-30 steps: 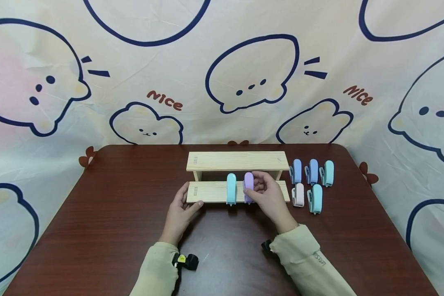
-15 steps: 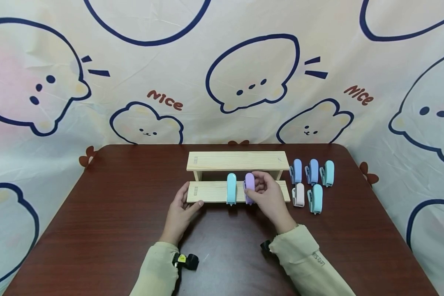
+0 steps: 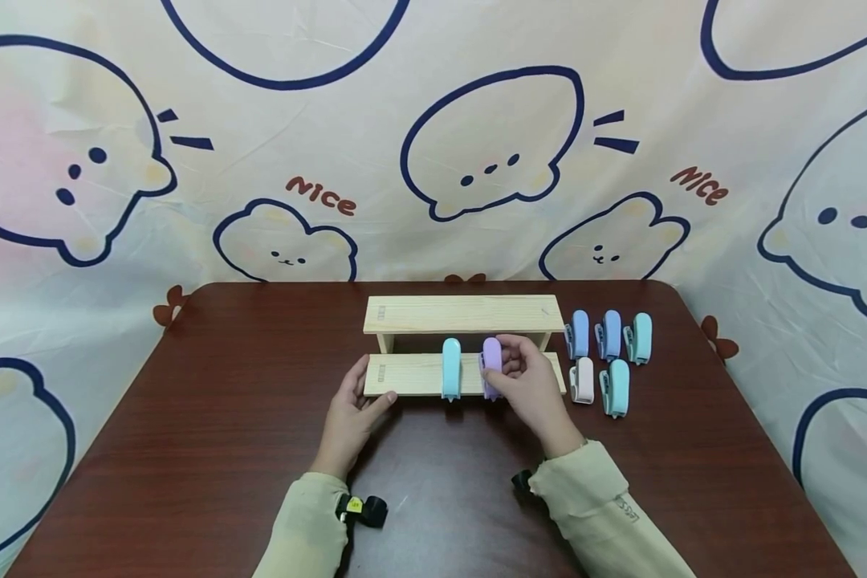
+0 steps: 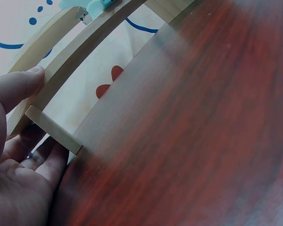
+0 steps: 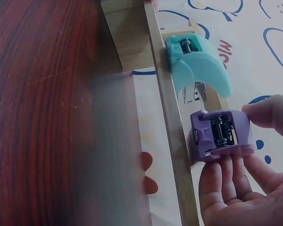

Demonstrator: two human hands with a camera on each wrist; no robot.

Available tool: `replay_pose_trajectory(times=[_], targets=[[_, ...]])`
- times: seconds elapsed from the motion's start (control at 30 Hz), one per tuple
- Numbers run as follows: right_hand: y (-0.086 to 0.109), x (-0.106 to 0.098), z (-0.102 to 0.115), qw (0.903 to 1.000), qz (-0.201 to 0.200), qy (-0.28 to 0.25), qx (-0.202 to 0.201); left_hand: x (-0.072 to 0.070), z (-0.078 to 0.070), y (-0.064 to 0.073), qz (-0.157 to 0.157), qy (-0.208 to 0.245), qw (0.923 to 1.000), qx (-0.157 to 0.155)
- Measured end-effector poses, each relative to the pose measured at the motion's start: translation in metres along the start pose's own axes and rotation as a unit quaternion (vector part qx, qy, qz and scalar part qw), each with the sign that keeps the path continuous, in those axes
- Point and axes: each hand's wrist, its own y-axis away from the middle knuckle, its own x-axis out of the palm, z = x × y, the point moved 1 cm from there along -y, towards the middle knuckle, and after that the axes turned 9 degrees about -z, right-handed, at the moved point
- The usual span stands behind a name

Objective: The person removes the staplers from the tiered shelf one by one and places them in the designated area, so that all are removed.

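A two-step pale wooden stand (image 3: 408,376) is on the table. My left hand (image 3: 352,417) grips its front left end, thumb over the board (image 4: 61,77) and fingers beneath it beside the upright. On the lower step, a turquoise mini stapler (image 3: 451,369) rests with its end at the front edge. To its right is a purple mini stapler (image 3: 491,365), pinched by my right hand (image 3: 533,389). In the right wrist view, its spring (image 5: 221,131) faces the camera. The thumb (image 5: 269,113) is on one side of the purple stapler, with the fingers along the other.
Right of the stand are more small staplers: two blue ones (image 3: 580,334), two mint ones (image 3: 617,389) and a white one (image 3: 582,380). The stand's upper step (image 3: 462,313) lies behind. A patterned cloth (image 3: 376,144) hangs beyond the brown table (image 3: 260,361).
My right hand and the purple stapler have shifted slightly right along the lower step, widening the space from the turquoise one. My left hand has stayed at the stand's end.
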Motion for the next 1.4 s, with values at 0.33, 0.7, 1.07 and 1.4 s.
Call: replay_pose_trajectory(times=[0.33,0.7,1.07,1.4], targets=[[0.002,-0.006,0.004,1.0,-0.003,-0.004,0.005,0.0,0.0,-0.001,0.004,0.001,0.9999,-0.01],[0.003,-0.015,0.01,0.9996,-0.007,0.016,0.021,0.0,-0.002,0.0,0.003,0.009,0.9999,-0.009],[0.006,-0.022,0.009,0.9992,-0.015,0.017,0.034,0.0,0.0,-0.001,0.001,0.006,0.9999,-0.009],[0.007,-0.031,0.009,0.9991,-0.028,0.011,0.029,0.0,0.001,0.0,-0.001,0.005,1.0,0.004]])
